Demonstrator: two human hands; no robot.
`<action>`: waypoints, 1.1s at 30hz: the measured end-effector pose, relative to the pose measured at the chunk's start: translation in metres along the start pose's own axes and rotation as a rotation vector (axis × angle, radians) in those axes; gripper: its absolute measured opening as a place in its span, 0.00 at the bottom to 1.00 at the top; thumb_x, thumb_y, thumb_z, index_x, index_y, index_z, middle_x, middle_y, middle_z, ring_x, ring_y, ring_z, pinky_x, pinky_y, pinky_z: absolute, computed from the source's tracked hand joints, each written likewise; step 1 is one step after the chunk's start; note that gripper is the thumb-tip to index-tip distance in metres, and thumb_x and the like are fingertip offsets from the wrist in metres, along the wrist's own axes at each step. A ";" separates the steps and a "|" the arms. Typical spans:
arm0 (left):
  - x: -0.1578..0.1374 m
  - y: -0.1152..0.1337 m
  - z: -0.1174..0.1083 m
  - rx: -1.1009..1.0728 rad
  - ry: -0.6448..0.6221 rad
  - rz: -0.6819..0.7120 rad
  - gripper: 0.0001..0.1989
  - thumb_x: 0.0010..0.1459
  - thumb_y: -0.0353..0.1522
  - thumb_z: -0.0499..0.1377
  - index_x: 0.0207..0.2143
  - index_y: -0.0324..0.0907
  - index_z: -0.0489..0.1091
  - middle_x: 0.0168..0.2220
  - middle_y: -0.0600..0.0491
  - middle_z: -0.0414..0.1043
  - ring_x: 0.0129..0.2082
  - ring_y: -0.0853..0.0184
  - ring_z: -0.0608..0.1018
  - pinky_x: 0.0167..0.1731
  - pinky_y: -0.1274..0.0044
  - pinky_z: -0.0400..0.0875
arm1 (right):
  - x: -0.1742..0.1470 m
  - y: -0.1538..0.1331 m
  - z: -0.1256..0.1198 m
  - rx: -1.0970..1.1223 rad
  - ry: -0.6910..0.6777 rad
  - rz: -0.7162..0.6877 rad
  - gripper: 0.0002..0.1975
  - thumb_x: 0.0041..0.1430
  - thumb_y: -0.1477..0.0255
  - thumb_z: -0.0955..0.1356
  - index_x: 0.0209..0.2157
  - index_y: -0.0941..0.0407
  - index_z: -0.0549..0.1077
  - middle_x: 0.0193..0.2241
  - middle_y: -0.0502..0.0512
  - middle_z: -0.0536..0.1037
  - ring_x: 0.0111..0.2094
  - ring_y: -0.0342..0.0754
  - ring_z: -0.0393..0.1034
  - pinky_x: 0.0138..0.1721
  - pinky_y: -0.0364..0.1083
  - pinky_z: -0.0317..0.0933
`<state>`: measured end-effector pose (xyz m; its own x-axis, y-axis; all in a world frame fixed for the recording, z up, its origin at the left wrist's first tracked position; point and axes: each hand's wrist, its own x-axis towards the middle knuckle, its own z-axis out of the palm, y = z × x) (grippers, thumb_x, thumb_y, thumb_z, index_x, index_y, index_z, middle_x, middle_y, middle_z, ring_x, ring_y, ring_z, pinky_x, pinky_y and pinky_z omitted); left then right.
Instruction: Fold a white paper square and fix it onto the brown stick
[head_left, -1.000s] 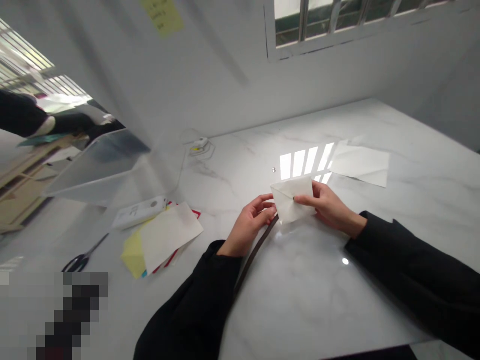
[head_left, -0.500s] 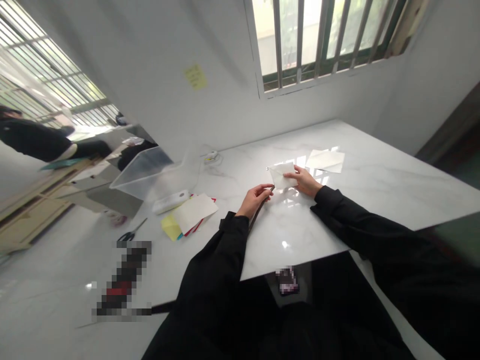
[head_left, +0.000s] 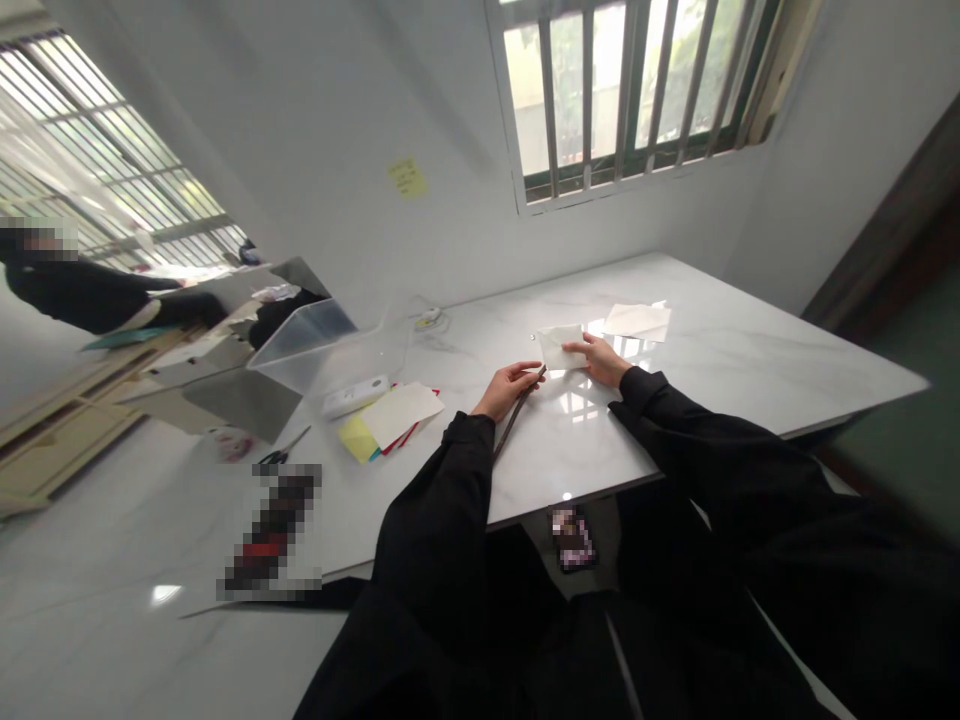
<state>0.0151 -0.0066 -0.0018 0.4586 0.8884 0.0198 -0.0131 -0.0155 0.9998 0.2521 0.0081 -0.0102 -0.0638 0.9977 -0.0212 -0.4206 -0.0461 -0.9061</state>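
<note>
Two white sheets [head_left: 561, 346] [head_left: 637, 320], one scissors [head_left: 283, 454], perhaps four stacked papers [head_left: 390, 420].
</note>
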 end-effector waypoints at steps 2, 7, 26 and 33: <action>0.004 -0.001 -0.004 -0.031 -0.014 -0.029 0.32 0.51 0.40 0.73 0.54 0.33 0.74 0.40 0.43 0.81 0.34 0.70 0.77 0.42 0.76 0.69 | 0.005 0.000 -0.001 -0.024 0.013 0.007 0.19 0.48 0.73 0.77 0.41 0.57 0.72 0.37 0.55 0.81 0.35 0.48 0.76 0.31 0.45 0.71; 0.014 0.005 -0.020 -0.131 -0.142 -0.188 0.33 0.48 0.34 0.76 0.55 0.35 0.73 0.41 0.43 0.81 0.36 0.68 0.81 0.43 0.75 0.71 | 0.014 0.001 0.002 -0.082 -0.008 0.022 0.20 0.48 0.70 0.78 0.41 0.55 0.70 0.40 0.56 0.81 0.36 0.50 0.77 0.28 0.45 0.72; 0.003 0.005 -0.033 -0.313 -0.183 -0.150 0.33 0.53 0.29 0.72 0.61 0.41 0.69 0.38 0.49 0.79 0.34 0.71 0.80 0.39 0.80 0.73 | 0.032 0.009 0.015 0.018 -0.205 -0.042 0.22 0.45 0.72 0.79 0.44 0.57 0.77 0.39 0.54 0.83 0.38 0.48 0.76 0.40 0.45 0.70; 0.003 0.003 -0.024 -0.230 -0.125 -0.145 0.33 0.51 0.31 0.73 0.59 0.41 0.71 0.40 0.49 0.79 0.37 0.69 0.80 0.41 0.78 0.71 | 0.029 0.007 0.018 0.058 -0.152 -0.032 0.23 0.43 0.70 0.79 0.43 0.57 0.77 0.37 0.54 0.83 0.35 0.48 0.76 0.36 0.45 0.70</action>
<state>-0.0049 0.0076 0.0013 0.5759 0.8103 -0.1088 -0.1340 0.2249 0.9651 0.2310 0.0357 -0.0093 -0.1839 0.9800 0.0759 -0.4761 -0.0212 -0.8791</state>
